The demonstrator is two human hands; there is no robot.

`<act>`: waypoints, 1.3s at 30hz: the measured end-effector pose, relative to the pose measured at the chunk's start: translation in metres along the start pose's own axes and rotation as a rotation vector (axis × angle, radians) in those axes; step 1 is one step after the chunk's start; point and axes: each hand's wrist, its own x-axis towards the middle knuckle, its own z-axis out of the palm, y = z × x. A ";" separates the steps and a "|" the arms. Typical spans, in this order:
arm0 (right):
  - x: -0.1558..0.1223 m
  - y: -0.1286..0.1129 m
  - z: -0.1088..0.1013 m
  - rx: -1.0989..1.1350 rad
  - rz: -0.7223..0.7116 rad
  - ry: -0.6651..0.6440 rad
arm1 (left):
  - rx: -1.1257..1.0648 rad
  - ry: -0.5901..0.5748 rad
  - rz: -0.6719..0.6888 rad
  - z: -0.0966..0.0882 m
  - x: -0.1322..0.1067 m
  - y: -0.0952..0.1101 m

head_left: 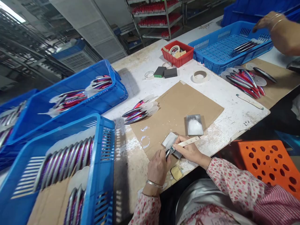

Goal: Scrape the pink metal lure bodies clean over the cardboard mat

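Near the front edge of the cardboard sheet (187, 100), my left hand (157, 168) is closed on a dark, silvery fishing lure (167, 153), mostly hidden by the fingers. My right hand (188, 152) grips a slim tool with a pale, wrapped handle (189, 141); its working end meets the lure and I cannot make out its shape. Under the hands lies a grey block with a whitened top (169, 139). A similar powdery block (194, 125) sits just beyond my right hand. Several finished-looking lures with clear round lips (138, 113) rest at the sheet's left edge.
Blue crates (106, 150) holding many lures stand on the left. Farther back are a red basket (177, 59), dark blocks (170, 73) and a tape roll (200, 77). A co-worker's hand (269, 23) is over another blue crate (211, 64). An orange stool (262, 156) stands at right.
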 end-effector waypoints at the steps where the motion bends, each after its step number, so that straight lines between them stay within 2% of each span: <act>1: 0.000 0.000 0.000 -0.010 -0.010 -0.002 | 0.002 0.006 0.009 -0.001 0.000 0.000; 13: 0.001 -0.001 0.001 -0.131 -0.048 -0.030 | 0.010 0.031 0.033 0.001 0.000 -0.001; 20: 0.000 0.000 -0.001 -0.020 0.000 -0.002 | -0.014 0.030 0.008 0.004 -0.001 -0.001; 27: 0.001 -0.001 -0.001 -0.089 -0.037 -0.050 | -0.017 0.062 0.018 0.009 -0.001 -0.002; 34: 0.002 -0.001 -0.001 -0.042 -0.008 -0.025 | -0.024 0.013 0.034 0.004 -0.001 -0.002; 39: 0.003 0.000 -0.002 0.001 -0.005 -0.052 | -0.012 0.032 0.021 0.003 0.000 -0.001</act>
